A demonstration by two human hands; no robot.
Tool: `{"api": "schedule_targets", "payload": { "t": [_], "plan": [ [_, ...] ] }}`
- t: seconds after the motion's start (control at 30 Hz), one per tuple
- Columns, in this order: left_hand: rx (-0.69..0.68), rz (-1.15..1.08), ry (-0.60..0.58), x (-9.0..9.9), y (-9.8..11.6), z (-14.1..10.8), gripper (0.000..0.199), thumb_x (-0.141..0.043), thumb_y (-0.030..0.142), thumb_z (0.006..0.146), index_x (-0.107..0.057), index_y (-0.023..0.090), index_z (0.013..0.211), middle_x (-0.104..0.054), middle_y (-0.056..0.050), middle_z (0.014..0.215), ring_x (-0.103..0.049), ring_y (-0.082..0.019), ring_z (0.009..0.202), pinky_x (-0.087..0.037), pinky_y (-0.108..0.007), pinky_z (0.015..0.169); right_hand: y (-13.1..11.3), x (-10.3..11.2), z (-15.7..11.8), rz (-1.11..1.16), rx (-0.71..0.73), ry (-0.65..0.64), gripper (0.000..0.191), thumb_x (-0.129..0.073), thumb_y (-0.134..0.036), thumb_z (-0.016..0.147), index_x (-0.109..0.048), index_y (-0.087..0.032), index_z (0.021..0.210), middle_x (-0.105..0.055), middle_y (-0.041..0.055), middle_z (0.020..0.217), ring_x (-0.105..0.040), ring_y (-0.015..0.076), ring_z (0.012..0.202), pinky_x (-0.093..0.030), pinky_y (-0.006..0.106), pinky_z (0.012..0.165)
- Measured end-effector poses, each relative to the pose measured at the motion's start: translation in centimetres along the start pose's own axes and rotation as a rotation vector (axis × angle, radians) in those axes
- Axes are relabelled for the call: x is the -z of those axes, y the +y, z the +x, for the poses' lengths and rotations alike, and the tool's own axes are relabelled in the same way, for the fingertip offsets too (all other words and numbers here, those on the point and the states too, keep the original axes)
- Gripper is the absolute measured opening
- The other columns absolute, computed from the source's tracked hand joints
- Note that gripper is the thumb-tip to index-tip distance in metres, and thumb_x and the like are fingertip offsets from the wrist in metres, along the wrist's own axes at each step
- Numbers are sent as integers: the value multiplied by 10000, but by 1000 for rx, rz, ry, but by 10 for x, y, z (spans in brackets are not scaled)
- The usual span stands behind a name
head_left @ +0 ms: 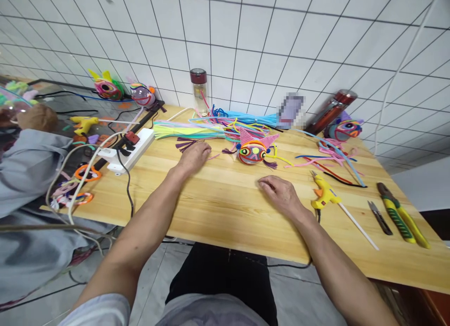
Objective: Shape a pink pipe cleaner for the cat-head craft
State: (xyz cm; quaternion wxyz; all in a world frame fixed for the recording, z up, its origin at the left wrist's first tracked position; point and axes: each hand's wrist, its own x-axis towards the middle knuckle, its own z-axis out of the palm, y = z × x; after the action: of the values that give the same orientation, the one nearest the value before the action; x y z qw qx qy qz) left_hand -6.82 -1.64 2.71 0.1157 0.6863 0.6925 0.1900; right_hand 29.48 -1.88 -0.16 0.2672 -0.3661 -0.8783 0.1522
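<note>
My left hand (pixel 195 158) rests on the wooden table (pixel 225 199) beside dark purple tassel strands (pixel 186 144), its fingers curled together; whether anything is under them is hidden. Right of centre, my right hand (pixel 280 193) lies on the wood with bent fingers drawn together, and no object shows in it. Between and beyond both hands sits a round decorated figure (pixel 251 152) with pink ears, ringed eyes and purple tassels, touched by neither hand. Behind it lie bundles of coloured pipe cleaners (pixel 197 130). A yellow glue gun (pixel 325 191) with a white stick is right of my right hand.
Pliers (pixel 399 213) and small snips (pixel 379 218) lie at the right. A power strip (pixel 131 150) with cables stands at the left. Two bottles (pixel 199 91) (pixel 332 111) and another figure (pixel 344 129) are near the wall. At far left, a person's hand (pixel 38 117) holds something colourful.
</note>
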Motion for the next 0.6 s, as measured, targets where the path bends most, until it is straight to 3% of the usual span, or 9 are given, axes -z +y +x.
{"api": "schedule_targets", "payload": {
  "t": [0.07, 0.2, 0.37, 0.47, 0.6],
  "plan": [
    [18, 24, -2, 6, -6, 0, 333, -442, 283, 1004, -761, 187, 998, -793, -119, 1108, -697, -275, 1044, -520, -360, 924, 0, 0, 0, 0, -7, 4, 223, -566, -298, 1045, -779, -243, 1009, -841, 70, 959, -789, 221, 859, -606, 331, 837],
    [55, 42, -92, 8, -6, -3, 217, -615, 377, 949, -739, 199, 945, -788, -87, 1012, -695, -250, 902, -490, -320, 772, 1, -1, -1, -2, -14, 1, 221, -571, -297, 1040, -781, -239, 1005, -841, 72, 954, -791, 227, 854, -610, 341, 833],
    [46, 139, -161, 3, 7, -5, 161, -572, 261, 987, -705, 181, 947, -776, -136, 1087, -704, -279, 1000, -478, -334, 791, -1, -2, 0, 3, -1, -2, 213, -573, -281, 1031, -778, -246, 986, -838, 68, 940, -789, 229, 842, -619, 349, 820],
    [-6, 112, -177, 3, 25, -11, 172, -532, 269, 1027, -679, 186, 993, -773, -128, 1088, -706, -271, 989, -484, -334, 809, -4, -1, 0, 13, 9, 44, 203, -574, -297, 1038, -770, -243, 1026, -831, 73, 942, -780, 225, 832, -623, 349, 810],
    [-222, -12, -315, -8, 66, -28, 167, -453, 231, 1062, -616, 202, 1084, -770, -104, 1044, -711, -249, 924, -484, -326, 793, -11, 0, -1, 68, 30, 106, 271, -630, -382, 1042, -722, -214, 1233, -806, 69, 930, -756, 208, 772, -626, 335, 768]
  ]
}}
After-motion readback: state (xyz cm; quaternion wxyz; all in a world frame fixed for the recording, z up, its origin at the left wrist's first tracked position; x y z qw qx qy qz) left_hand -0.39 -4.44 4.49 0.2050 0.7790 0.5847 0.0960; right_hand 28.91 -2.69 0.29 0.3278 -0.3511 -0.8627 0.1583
